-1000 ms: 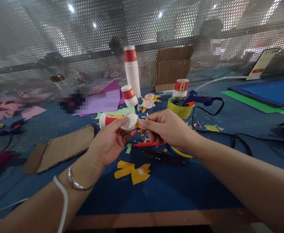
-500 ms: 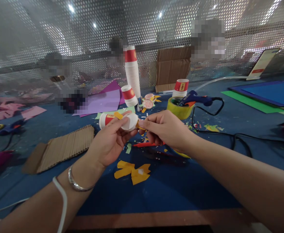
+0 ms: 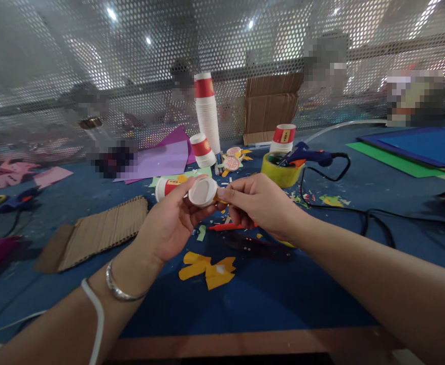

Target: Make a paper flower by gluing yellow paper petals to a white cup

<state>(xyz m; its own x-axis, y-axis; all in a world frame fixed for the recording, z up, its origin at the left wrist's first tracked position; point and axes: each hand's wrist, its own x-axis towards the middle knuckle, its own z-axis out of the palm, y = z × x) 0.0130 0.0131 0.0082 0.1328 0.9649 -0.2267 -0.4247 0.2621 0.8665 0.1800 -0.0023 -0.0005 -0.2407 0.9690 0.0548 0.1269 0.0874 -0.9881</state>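
My left hand (image 3: 171, 218) is closed round a white round paper cup base (image 3: 202, 191), its shallow recessed face turned towards me. At the base's right edge my right hand (image 3: 258, 203) pinches a small orange paper piece (image 3: 221, 201), mostly hidden by the fingers. Another bit of orange shows behind the left fingers. Just beyond that hand a red-and-white paper cup (image 3: 164, 188) lies on its side. Below both hands, cut orange paper pieces (image 3: 220, 272) rest on the blue table, near a red pen (image 3: 230, 227) and dark scissors (image 3: 252, 245).
A tall paper cup stack (image 3: 207, 116) stands at the back, beside finished-looking round paper pieces (image 3: 232, 162). On the right, a blue glue gun (image 3: 309, 154) rests on a yellow tape roll (image 3: 279, 175), its black cord trailing. Corrugated cardboard (image 3: 104, 233) lies left.
The cup base has tilted in my left hand, so its rimmed recess now shows. The orange piece at its left is now largely covered. My right hand has barely moved.
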